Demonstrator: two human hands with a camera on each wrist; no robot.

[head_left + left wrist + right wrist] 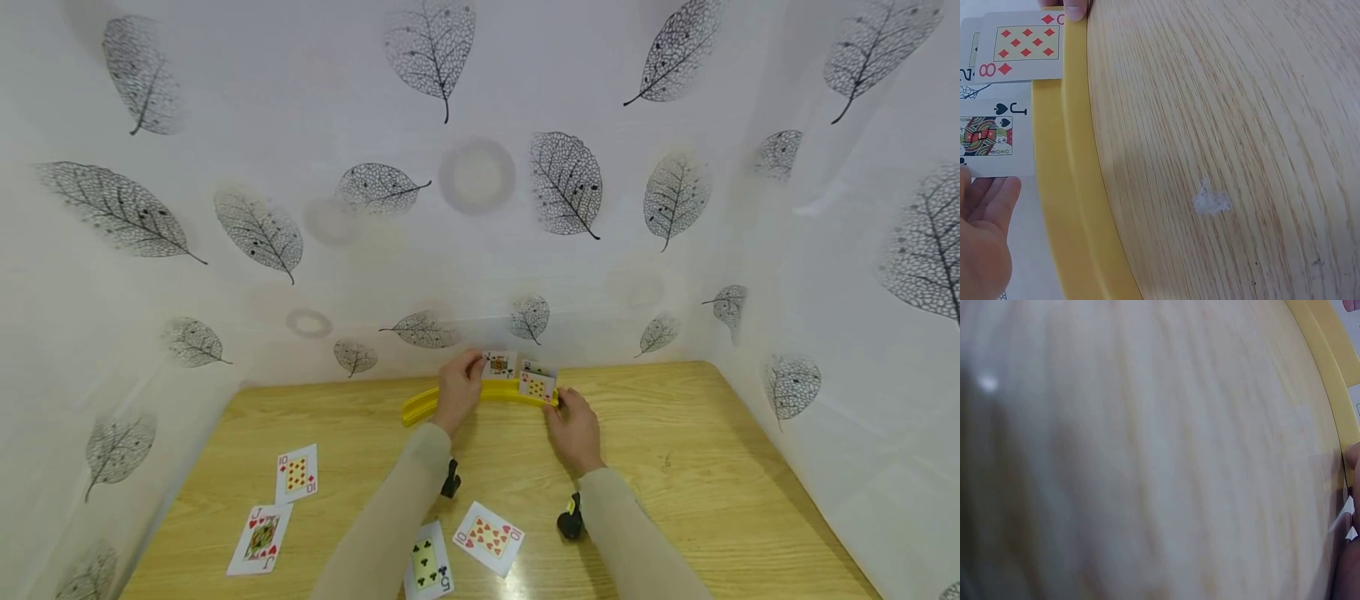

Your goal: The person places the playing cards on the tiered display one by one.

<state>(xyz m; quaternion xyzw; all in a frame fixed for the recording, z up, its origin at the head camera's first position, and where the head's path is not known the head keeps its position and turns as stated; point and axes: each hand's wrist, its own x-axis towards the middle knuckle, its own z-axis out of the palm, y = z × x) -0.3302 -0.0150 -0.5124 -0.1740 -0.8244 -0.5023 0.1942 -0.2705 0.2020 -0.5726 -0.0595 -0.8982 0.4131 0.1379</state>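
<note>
A curved yellow card holder (pixel 495 390) lies near the table's far edge. My left hand (pixel 459 390) pinches the left side of a jack of spades (pixel 498 365), which stands face toward me at the holder's back; the left wrist view shows the fingertips at the card's edge (pixel 991 137). To its right an eight of diamonds (pixel 1022 47) stands in the holder, with a two (pixel 969 53) partly hidden behind it. My right hand (pixel 576 433) grips the holder's right end, thumb in front. In the right wrist view only its fingers (pixel 1354 456) show at the edge.
Loose face-up cards lie nearer me: a ten of diamonds (pixel 297 473), a jack of hearts (pixel 259 540), a five of clubs (pixel 426 562) partly behind the left sleeve, and a ten of hearts (pixel 490 537). A white leaf-patterned curtain (pixel 480 275) surrounds the wooden table (pixel 675 467).
</note>
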